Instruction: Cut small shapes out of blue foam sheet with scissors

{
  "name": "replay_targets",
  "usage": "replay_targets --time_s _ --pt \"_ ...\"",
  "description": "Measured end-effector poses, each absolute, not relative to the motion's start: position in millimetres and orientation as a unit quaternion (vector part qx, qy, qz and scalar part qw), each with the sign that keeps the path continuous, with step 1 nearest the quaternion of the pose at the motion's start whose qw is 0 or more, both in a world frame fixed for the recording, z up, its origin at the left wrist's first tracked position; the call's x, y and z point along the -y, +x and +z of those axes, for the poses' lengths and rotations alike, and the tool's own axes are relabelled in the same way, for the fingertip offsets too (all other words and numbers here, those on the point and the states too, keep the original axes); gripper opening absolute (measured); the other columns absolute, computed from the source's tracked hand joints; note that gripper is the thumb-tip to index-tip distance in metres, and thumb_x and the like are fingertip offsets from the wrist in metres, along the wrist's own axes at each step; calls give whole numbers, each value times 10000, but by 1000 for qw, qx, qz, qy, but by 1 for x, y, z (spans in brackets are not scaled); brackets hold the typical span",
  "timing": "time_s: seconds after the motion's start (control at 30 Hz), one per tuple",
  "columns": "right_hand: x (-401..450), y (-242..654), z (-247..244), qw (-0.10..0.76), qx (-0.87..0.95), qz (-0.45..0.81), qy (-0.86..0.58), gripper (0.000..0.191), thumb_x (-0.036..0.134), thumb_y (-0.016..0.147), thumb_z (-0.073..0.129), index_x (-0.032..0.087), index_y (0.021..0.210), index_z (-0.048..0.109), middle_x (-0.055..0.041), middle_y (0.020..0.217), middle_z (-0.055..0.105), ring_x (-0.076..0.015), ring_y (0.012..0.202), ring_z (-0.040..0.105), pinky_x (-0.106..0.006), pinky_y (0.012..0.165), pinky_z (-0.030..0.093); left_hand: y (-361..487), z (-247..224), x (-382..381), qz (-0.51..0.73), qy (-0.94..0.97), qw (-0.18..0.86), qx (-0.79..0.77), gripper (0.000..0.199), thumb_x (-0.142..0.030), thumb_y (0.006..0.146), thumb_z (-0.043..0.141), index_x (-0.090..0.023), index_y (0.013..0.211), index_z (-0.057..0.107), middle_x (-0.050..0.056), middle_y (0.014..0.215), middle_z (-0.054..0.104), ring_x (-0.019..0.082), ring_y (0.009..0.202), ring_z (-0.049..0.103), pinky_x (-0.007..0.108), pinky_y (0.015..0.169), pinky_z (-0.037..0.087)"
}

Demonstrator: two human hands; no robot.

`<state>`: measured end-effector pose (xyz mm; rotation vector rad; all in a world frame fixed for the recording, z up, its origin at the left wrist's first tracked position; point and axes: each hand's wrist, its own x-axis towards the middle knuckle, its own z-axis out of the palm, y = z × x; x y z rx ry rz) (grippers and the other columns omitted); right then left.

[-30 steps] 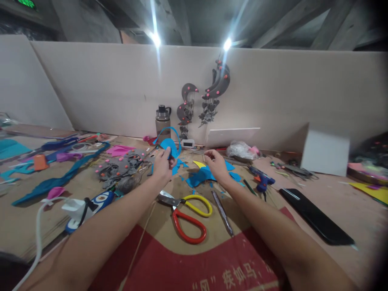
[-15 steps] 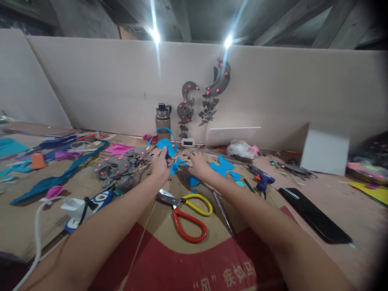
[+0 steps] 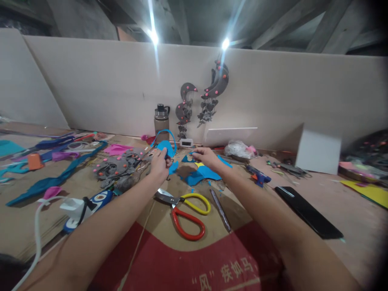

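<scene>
My left hand [image 3: 160, 163] is closed on a blue felt piece [image 3: 165, 148], a rounded shape with a thin strip looping above it. To its right, my right hand [image 3: 206, 157] has thumb and fingers pinched together, with a small bit of blue felt at the tips. Under and beside that hand lie blue felt scraps [image 3: 209, 173], with a patch of yellow among them. Scissors [image 3: 188, 216] with one red and one yellow handle lie partly open between my forearms. A purple pen [image 3: 220, 210] rests right of them.
Grey felt moons with pink dots [image 3: 117, 166] lie left; similar ones hang on the white board [image 3: 121, 89]. A bottle [image 3: 161, 121] stands behind my left hand. A glue gun [image 3: 257, 176] and black phone [image 3: 308, 212] lie right. A power strip [image 3: 87, 210] sits left.
My right hand has lifted and drawn into a pinch, and the blue scraps beneath it have shifted, showing yellow. My left hand stays nearly still with the blue felt piece.
</scene>
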<state>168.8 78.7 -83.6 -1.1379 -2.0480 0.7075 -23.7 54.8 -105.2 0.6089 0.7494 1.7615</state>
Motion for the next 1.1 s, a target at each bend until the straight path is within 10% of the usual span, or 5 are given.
replay_targets --time_s 0.13,0.23,0.3,0.57,1.1 --pt "-27 215 -47 277 797 394 -363 413 521 820 620 117 878 682 -36 691 652 -120 596 584 -243 607 487 -24 -105 -55 720 259 558 -320 341 -191 806 675 -197 658 368 -91 470 393 43 363 353 151 351 196" --pt "21 239 -13 -52 782 608 -131 532 555 755 730 85 1003 719 -116 820 714 -136 624 636 -253 631 513 -22 -105 -54 699 287 574 -316 358 -205 788 698 -195 648 369 -87 473 391 43 371 348 153 355 197" --pt "40 244 4 -121 764 629 -72 618 548 746 749 71 1136 693 -164 942 729 -157 706 664 -266 679 529 -19 -106 -51 687 312 574 -317 375 -224 769 721 -195 640 371 -85 474 391 44 378 350 156 358 194" --pt "-7 184 -32 413 693 393 -441 381 368 697 788 173 954 585 38 714 559 -86 620 511 -184 523 421 2 -100 -28 647 437 527 -337 370 -423 735 744 -185 671 469 -77 451 416 49 389 343 180 392 216" --pt "-27 157 -118 497 553 509 -434 367 463 573 756 178 677 550 35 599 530 -104 555 504 -244 532 454 7 -114 -29 573 440 608 -329 305 -410 711 696 -144 811 584 1 629 570 76 464 459 202 427 304"
